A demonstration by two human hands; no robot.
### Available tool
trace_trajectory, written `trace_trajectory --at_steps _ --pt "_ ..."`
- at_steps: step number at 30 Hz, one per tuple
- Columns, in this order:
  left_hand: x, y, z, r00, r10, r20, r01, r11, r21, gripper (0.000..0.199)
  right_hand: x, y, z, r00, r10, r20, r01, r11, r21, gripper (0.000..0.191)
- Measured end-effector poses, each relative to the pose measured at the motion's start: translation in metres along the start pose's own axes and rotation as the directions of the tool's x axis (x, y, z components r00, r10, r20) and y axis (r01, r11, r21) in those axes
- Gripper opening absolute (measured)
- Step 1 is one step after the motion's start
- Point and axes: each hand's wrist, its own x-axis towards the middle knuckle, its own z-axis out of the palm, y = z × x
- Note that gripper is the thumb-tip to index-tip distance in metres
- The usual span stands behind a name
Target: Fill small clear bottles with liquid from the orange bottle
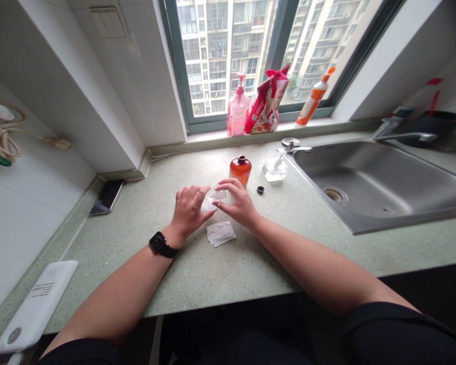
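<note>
Between both hands is a clear, see-through container [210, 202], partly covered by the fingers; its exact kind is hard to make out. My left hand [191, 205], with a black watch on its wrist, grips it from the left. From the right side, my right hand [236, 202] curls thumb and fingers around it. Just behind the hands stands an amber bottle [240, 169], uncapped, its lower part hidden. A small black cap [260, 190] lies to its right. Folded white tissue [221, 233] rests on the counter in front of the hands.
A clear block-like dispenser [275, 170] stands near the steel sink [349, 226]. On the sill are a pink pump bottle [238, 112], a red bag [268, 104] and an orange-white bottle [313, 101]. A phone [107, 196] and a white power bank [36, 306] lie at left.
</note>
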Motion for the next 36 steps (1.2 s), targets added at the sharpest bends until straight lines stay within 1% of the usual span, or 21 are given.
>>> trace_trajectory --at_steps 3,5,7,9,12,16,20,27,29,31,33,34,36 --pt "-0.001 0.001 0.000 1.000 0.006 -0.013 -0.005 1.000 0.011 0.059 0.001 -0.002 -0.001 0.999 -0.049 -0.012 0.049 0.998 -0.033 0.021" --pt "-0.001 0.000 0.001 1.000 0.000 -0.023 0.001 1.000 0.018 0.061 0.001 -0.004 -0.004 0.999 -0.052 -0.003 0.052 0.996 -0.066 0.020" --pt "-0.001 -0.002 0.001 0.999 -0.015 -0.034 0.016 0.999 0.028 0.065 0.003 -0.005 -0.010 0.999 -0.053 0.009 0.053 0.993 -0.102 0.020" --pt "-0.002 -0.004 0.001 0.998 -0.028 -0.056 0.030 0.999 0.033 0.069 0.005 -0.005 -0.016 0.997 -0.079 0.017 0.081 0.987 -0.138 0.022" --pt "-0.003 -0.007 0.000 0.995 -0.049 -0.087 0.051 0.998 0.021 0.068 0.009 -0.003 -0.027 0.993 -0.110 0.049 0.119 0.969 -0.218 0.020" --pt "-0.003 -0.010 -0.002 0.992 -0.085 -0.093 0.085 0.996 -0.007 0.062 0.016 0.001 -0.040 0.987 -0.083 0.139 0.126 0.931 -0.342 0.012" --pt "-0.002 -0.012 -0.003 0.991 -0.087 -0.101 0.088 0.996 0.006 0.062 0.021 0.006 -0.051 0.975 -0.067 0.213 0.153 0.893 -0.423 0.013" --pt "-0.001 -0.014 -0.003 0.992 -0.085 -0.095 0.085 0.996 -0.005 0.063 0.026 0.012 -0.064 0.963 0.038 0.266 0.105 0.858 -0.503 0.022" --pt "-0.001 -0.015 -0.003 0.992 -0.079 -0.099 0.076 0.997 -0.027 0.066 0.027 0.011 -0.066 0.956 0.063 0.288 0.103 0.844 -0.527 0.021" --pt "-0.002 -0.016 -0.003 0.990 -0.079 -0.119 0.072 0.995 -0.063 0.069 0.028 0.009 -0.074 0.948 0.071 0.309 0.106 0.847 -0.521 0.019" --pt "-0.002 -0.017 -0.004 0.986 -0.089 -0.142 0.072 0.991 -0.115 0.071 0.031 0.006 -0.091 0.957 0.074 0.279 0.070 0.878 -0.474 0.018" --pt "-0.003 -0.019 -0.005 0.984 -0.091 -0.153 0.070 0.988 -0.137 0.071 0.032 0.006 -0.102 0.968 0.083 0.236 0.032 0.895 -0.444 0.019" --pt "-0.003 -0.021 -0.006 0.981 -0.097 -0.171 0.066 0.982 -0.178 0.070 0.034 0.006 -0.130 0.986 0.129 0.109 -0.073 0.908 -0.413 0.021"
